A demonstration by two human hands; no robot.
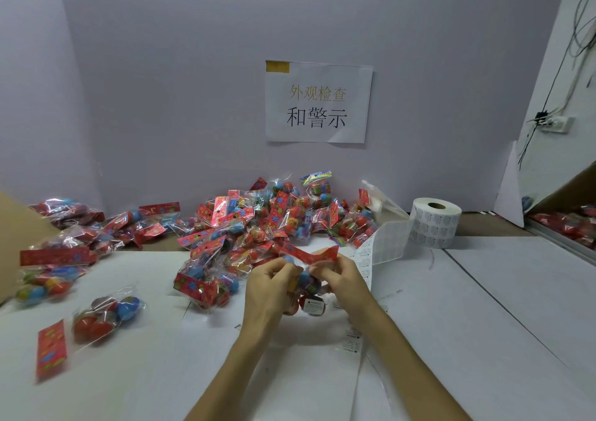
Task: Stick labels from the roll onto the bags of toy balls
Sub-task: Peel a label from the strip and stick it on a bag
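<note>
Head cam: left hand (267, 288) and right hand (343, 280) both pinch one bag of toy balls (308, 280) just above the desk (483, 307). A label (313, 306) looks stuck on, though it's blurry. Next I'd guess set it aside and peel another off the strip (366, 261) from the label roll (433, 224). The pile of bags (258, 217) crowds things behind.

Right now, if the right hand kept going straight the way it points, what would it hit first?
The bag of toy balls that the right hand is pinching; just past it, probably the left hand, though depth is unclear.
</note>
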